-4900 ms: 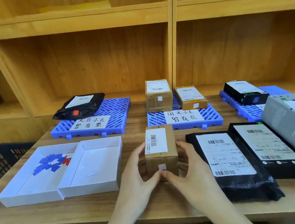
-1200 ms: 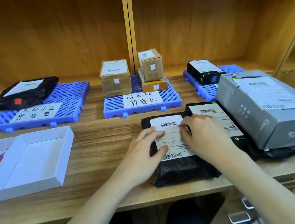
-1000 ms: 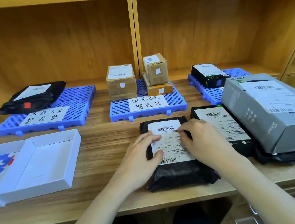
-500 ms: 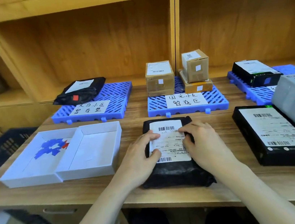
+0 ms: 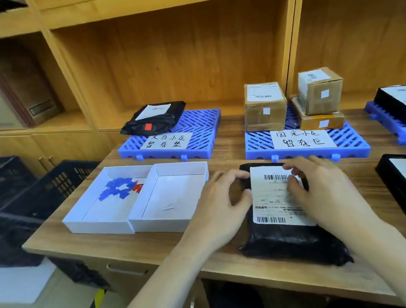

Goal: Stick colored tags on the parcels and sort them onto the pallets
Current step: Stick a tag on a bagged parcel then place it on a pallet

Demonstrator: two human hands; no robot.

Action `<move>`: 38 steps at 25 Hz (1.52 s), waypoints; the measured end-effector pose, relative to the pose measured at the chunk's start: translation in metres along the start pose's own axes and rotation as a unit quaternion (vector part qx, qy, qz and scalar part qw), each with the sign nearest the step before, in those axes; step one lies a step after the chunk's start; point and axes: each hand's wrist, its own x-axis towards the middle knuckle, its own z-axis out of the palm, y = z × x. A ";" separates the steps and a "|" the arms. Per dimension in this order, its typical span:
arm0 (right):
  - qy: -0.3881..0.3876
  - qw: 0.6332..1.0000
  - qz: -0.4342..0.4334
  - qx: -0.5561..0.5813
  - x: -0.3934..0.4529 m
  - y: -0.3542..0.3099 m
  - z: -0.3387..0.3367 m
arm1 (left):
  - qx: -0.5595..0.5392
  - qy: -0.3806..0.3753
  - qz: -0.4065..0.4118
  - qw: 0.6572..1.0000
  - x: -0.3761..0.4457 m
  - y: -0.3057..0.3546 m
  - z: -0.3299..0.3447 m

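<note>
Right of tag box (image 5: 135, 202): both hands, left (image 5: 219, 203), right (image 5: 324, 189), grasping untagged black parcel (image 5: 286, 233); risk: wrong tag colour if label misread.

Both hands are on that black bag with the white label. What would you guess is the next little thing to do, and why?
Probably the left hand reaches to the white tray for one of the colored tags: the black bag under both hands shows no tag, while parcels on the blue pallets carry one.
</note>
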 end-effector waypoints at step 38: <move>-0.202 0.938 -0.233 -0.161 0.131 -0.278 0.211 | 0.059 0.257 -0.121 0.957 -0.004 -0.163 -0.168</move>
